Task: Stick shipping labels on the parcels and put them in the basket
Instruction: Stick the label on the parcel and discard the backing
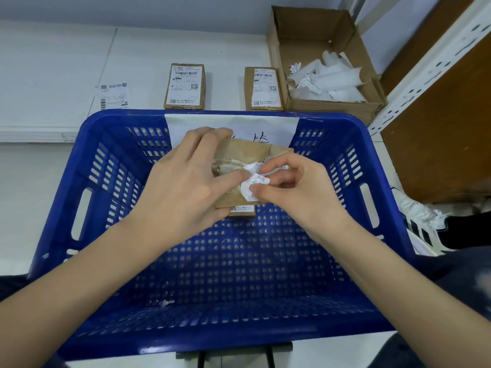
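Gripping a parcel [248, 158] above the basket [111, 120], right hand [297, 189] pinches crumpled paper [252, 181].

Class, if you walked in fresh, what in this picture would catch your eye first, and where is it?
The big blue basket fills the middle. Above it the left hand holds a brown parcel while the right hand pinches crumpled white paper. Two labelled parcels lie on the table beyond.

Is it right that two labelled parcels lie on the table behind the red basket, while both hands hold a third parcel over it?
Only the colour is wrong: the basket is blue, not red, as the head view shows. Two labelled parcels do lie on the table behind it, and the left hand and right hand hold a third parcel over it.
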A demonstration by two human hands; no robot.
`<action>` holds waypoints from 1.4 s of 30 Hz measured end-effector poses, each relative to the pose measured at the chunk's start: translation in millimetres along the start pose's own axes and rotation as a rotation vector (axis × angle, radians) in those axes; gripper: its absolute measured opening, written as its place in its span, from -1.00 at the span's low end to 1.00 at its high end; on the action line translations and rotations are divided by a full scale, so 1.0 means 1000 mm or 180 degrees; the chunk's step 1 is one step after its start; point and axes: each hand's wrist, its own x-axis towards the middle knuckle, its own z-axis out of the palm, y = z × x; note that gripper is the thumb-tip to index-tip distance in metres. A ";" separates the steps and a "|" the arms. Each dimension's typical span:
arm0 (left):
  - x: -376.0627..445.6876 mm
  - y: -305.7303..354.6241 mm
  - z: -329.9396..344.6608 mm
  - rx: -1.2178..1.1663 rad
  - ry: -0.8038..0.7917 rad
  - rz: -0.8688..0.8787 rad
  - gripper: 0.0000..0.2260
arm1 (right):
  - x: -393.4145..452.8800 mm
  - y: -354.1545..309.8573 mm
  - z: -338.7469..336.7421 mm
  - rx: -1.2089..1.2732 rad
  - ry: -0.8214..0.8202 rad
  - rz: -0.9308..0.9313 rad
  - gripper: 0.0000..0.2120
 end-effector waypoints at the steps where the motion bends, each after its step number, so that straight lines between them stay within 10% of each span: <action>1: 0.000 0.001 0.000 0.0029 -0.0017 0.0029 -0.55 | 0.001 0.000 0.001 -0.0081 0.0018 0.0068 -0.80; 15: 0.002 0.006 0.006 -0.0082 0.0128 -0.0409 -0.40 | 0.003 0.010 0.012 -0.0677 0.0533 -0.0511 -0.93; 24: 0.004 0.018 0.017 0.0143 -0.0021 -0.0574 -0.54 | 0.004 0.021 0.032 -0.2649 0.0724 -0.1528 -0.84; 32: 0.006 0.007 0.012 0.0044 0.0043 -0.0735 -0.40 | 0.007 -0.005 0.005 -0.0006 -0.0333 0.0186 -0.76; 42: 0.005 0.011 0.012 0.0100 -0.0015 -0.0571 -0.35 | 0.008 0.002 0.013 -0.0557 -0.0132 -0.0156 -0.89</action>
